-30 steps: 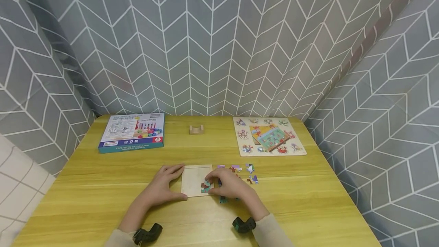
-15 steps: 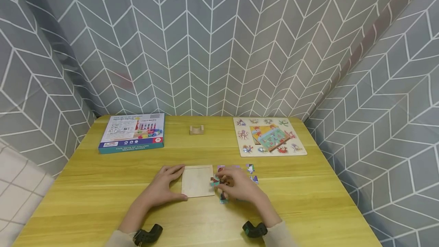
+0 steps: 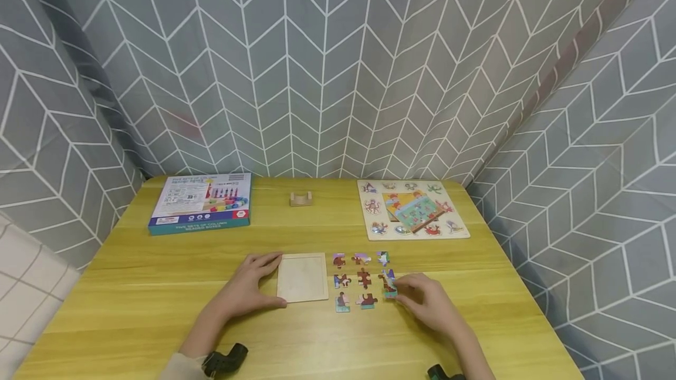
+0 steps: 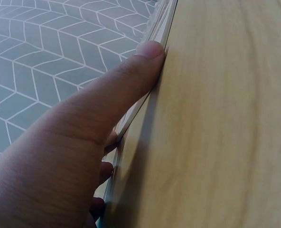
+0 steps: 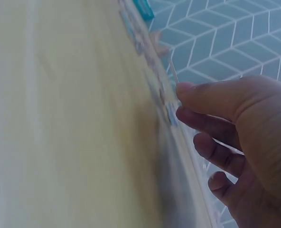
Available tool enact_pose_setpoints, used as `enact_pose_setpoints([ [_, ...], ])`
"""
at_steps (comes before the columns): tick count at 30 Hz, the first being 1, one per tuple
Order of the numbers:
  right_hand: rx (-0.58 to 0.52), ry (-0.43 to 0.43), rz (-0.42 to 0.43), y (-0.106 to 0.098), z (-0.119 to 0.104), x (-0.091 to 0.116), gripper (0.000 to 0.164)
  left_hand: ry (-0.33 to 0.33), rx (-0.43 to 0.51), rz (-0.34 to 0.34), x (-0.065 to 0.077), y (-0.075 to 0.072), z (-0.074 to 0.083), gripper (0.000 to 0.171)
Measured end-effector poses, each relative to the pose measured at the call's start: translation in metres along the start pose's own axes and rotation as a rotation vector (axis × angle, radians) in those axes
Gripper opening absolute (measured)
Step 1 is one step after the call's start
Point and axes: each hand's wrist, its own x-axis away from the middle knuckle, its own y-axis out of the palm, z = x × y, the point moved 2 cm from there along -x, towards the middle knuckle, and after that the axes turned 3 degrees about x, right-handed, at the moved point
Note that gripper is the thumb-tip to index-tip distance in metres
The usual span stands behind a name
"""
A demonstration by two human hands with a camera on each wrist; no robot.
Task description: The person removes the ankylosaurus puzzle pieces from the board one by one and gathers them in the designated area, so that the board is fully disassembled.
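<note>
The pale wooden puzzle tray [image 3: 302, 277] lies flat, with bare wood showing inside its rim. Along its left side is my left hand [image 3: 247, 287], holding it with the thumb at the near corner and fingertips at the far corner. In the left wrist view, the thumb [image 4: 117, 90] presses on the tray's edge. To the right of the tray, several jigsaw pieces [image 3: 364, 278] lie in loose rows. My right hand [image 3: 430, 301] pinches a jigsaw piece [image 3: 390, 293] at the right end of these rows. The right wrist view shows that piece edge-on, as a thin sliver.
A boxed bead set [image 3: 200, 203] lies at the back left of the wooden table [image 3: 296, 345]. A small notched wooden block [image 3: 301, 199] stands at the back middle. At the back right, a sea-animal board [image 3: 372, 230] carries picture puzzles [image 3: 417, 213]. Grey patterned curtains surround the table.
My right hand has carried a jigsaw piece rightward from the tray, past the other pieces to their right end. More pieces are uncovered. The left hand stays at the tray.
</note>
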Motion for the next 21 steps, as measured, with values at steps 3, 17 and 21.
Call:
enact_pose_setpoints([
  [3,0.010,-0.003,-0.006,-0.002,0.003,0.005,0.026,-0.002,-0.005,-0.001,0.000,0.000,-0.001,0.110],
  [17,0.047,-0.087,-0.021,0.002,0.015,0.009,0.025,0.002,0.009,0.002,0.001,0.001,0.000,0.110],
  [21,0.019,-0.098,-0.014,0.002,0.016,0.009,0.024,0.004,0.015,0.006,0.000,0.000,0.000,0.110],
])
